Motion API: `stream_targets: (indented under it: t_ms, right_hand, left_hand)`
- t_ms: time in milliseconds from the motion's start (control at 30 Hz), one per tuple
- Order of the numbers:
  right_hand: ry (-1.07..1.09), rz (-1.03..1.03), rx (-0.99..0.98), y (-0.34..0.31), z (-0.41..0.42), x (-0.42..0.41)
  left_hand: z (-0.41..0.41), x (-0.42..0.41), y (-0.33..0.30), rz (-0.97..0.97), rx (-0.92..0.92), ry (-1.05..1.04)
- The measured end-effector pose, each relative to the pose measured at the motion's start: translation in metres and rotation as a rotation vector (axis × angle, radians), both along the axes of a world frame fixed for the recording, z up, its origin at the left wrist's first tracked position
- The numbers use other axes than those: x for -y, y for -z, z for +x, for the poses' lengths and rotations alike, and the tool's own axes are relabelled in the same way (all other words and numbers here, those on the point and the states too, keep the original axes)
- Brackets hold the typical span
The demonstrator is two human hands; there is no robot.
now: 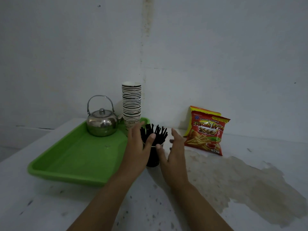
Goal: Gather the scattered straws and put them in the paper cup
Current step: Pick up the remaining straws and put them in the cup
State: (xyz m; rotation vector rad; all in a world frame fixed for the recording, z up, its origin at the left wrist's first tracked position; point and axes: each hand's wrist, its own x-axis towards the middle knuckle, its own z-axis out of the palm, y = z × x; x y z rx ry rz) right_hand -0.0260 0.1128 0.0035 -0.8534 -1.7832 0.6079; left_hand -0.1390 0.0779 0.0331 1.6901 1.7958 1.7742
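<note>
A dark paper cup (153, 158) stands on the white table, just right of the green tray. Several black straws (154, 133) stick up out of it, fanned apart. My left hand (137, 147) is on the cup's left side with straight fingers, its thumb lying against the rim. My right hand (173, 151) hovers just right of the cup with fingers spread and holds nothing; whether its thumb touches the cup is unclear. I see no loose straws on the table.
A green tray (78, 157) at left carries a steel kettle (101, 121) and a tall stack of paper cups (131, 101). Two French fries snack bags (207, 132) lean against the wall at right. A brownish stain (241, 184) spreads over the table's right side.
</note>
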Motion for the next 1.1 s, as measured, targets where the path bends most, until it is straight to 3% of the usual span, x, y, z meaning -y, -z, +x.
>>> stream_targets:
  t_ms: [67,167,467,867,1100]
  right_hand:
    - [-0.115,-0.152,-0.024,-0.002,0.001,0.003]
    - [-0.178,-0.176,0.053,0.004,0.002,0.001]
    - [-0.037,-0.14,0.064,0.007,0.007,-0.017]
    - [0.001,-0.285,0.005,0.012,0.015,-0.059]
    - [0.088,-0.23,0.035,0.015,-0.001,-0.091]
  left_hand:
    - [0.003,-0.004,0.003,-0.036,0.088,0.06]
    - [0.013,-0.004,0.004,-0.116,0.174,0.144]
    - [0.038,-0.011,0.015,-0.183,-0.08,-0.043]
    - [0.059,-0.049,0.037,-0.267,0.061,-0.086]
    - [0.038,-0.081,0.039,-0.277,0.091,-0.164]
